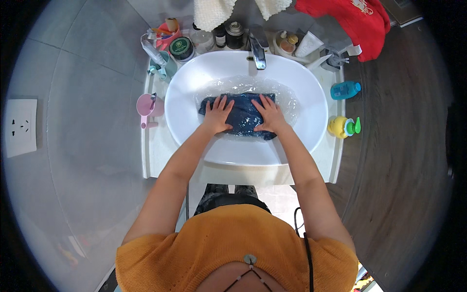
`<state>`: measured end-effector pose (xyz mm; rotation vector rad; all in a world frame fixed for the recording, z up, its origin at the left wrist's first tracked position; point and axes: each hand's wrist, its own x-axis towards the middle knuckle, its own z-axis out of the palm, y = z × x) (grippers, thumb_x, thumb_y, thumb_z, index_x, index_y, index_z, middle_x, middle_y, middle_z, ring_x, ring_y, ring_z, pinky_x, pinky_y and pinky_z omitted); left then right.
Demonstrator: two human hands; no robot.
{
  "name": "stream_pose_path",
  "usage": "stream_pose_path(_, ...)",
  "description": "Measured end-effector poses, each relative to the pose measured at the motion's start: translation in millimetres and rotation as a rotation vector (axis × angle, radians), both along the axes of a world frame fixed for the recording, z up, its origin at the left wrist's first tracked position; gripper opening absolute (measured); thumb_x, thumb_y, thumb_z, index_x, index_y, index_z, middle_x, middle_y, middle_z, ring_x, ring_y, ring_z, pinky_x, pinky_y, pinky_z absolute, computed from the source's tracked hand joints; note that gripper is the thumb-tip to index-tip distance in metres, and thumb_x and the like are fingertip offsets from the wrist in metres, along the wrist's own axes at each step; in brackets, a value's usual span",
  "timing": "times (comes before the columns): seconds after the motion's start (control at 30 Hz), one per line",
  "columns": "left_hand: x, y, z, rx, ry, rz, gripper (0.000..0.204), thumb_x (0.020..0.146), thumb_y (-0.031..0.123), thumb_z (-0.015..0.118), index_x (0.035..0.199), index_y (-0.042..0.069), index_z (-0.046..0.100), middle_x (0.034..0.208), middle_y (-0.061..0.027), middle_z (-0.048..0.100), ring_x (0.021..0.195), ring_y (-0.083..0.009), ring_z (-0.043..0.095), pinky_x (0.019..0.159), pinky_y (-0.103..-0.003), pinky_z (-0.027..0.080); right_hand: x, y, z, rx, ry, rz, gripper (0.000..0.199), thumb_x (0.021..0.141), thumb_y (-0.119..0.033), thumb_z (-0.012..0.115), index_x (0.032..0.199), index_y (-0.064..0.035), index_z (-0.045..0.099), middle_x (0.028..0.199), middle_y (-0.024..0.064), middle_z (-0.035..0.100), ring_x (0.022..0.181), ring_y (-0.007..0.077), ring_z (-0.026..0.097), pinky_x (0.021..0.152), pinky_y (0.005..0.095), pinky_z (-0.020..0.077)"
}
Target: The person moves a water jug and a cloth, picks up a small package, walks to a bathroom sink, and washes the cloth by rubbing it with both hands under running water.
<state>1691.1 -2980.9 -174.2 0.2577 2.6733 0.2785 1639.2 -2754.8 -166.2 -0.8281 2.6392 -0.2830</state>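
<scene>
A dark blue cloth (242, 115) lies in water in the white oval sink (311, 109), wet and partly under the surface. My left hand (217, 115) rests on its left part, fingers spread and pointing away from me. On the right part lies my right hand (269, 115), its fingers also spread flat on the fabric. Both palms press down from above, and neither hand grips the cloth. Ripples and glints surround the fabric. Above the far rim stands a chrome faucet (258, 52); whether water runs from it I cannot tell.
A pink cup (148, 106) stands left of the sink, with a teal cup (168, 67) and a dark round jar (181, 48) behind it. To the right are a blue bottle (344, 90) and a yellow pump bottle (339, 127). A red cloth (357, 27) hangs at the back right.
</scene>
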Motion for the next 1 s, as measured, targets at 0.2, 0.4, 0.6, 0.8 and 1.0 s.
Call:
stream_pose_path(0.2, -4, -3, -20, 0.078, -0.002, -0.016, 0.088, 0.067, 0.034, 0.071, 0.137, 0.021, 0.018, 0.145, -0.0042, 0.01, 0.134, -0.0245, 0.008, 0.106, -0.048, 0.014, 17, 8, -24, 0.031, 0.044, -0.075, 0.101, 0.051, -0.046, 0.077, 0.135, -0.0235, 0.026, 0.14, 0.009, 0.022, 0.125, 0.0314, 0.028, 0.099, 0.0486, 0.0276)
stream_pose_path(0.4, -13, -27, -41, 0.515, 0.35, 0.354, 0.068, 0.068, 0.021, 0.069, 0.129, 0.018, 0.039, 0.133, -0.0107, 0.038, 0.126, -0.0272, 0.031, 0.104, -0.04, 0.024, 6, 29, -29, -0.15, 0.046, -0.181, 0.077, 0.055, -0.04, 0.077, 0.123, -0.0179, 0.047, 0.118, 0.0142, 0.046, 0.111, 0.0327, 0.042, 0.093, 0.0407, 0.0372)
stream_pose_path(0.6, 21, -7, -57, 1.382, -0.002, 1.133, 0.042, 0.087, 0.02, 0.053, 0.126, 0.007, 0.041, 0.122, -0.0032, 0.05, 0.113, -0.0166, 0.045, 0.098, -0.028, 0.03, 40, 18, -14, 0.014, -0.287, -0.223, 0.044, 0.07, -0.021, 0.067, 0.109, -0.0094, 0.051, 0.099, 0.0174, 0.05, 0.093, 0.0349, 0.051, 0.077, 0.0408, 0.045)
stream_pose_path(0.8, 21, 26, -15, 1.971, -0.592, 1.363, 0.04, 0.091, 0.035, 0.041, 0.123, 0.012, 0.044, 0.121, -0.0039, 0.05, 0.113, -0.0199, 0.046, 0.095, -0.034, 0.037, 42, -18, -94, -0.94, -0.423, -1.031, 0.046, 0.074, 0.0, 0.049, 0.12, -0.0069, 0.044, 0.109, 0.0157, 0.05, 0.088, 0.0239, 0.055, 0.077, 0.0316, 0.0456)
stream_pose_path(1.0, 14, 13, -34, 2.026, -0.745, 1.349, 0.046, 0.089, 0.044, 0.041, 0.123, 0.013, 0.042, 0.118, -0.0092, 0.052, 0.104, -0.0235, 0.053, 0.088, -0.043, 0.043, 57, -70, 51, -1.185, -1.055, -0.834, 0.041, 0.073, 0.001, 0.043, 0.112, -0.0043, 0.053, 0.099, 0.0094, 0.057, 0.084, 0.0153, 0.057, 0.071, 0.0239, 0.0471)
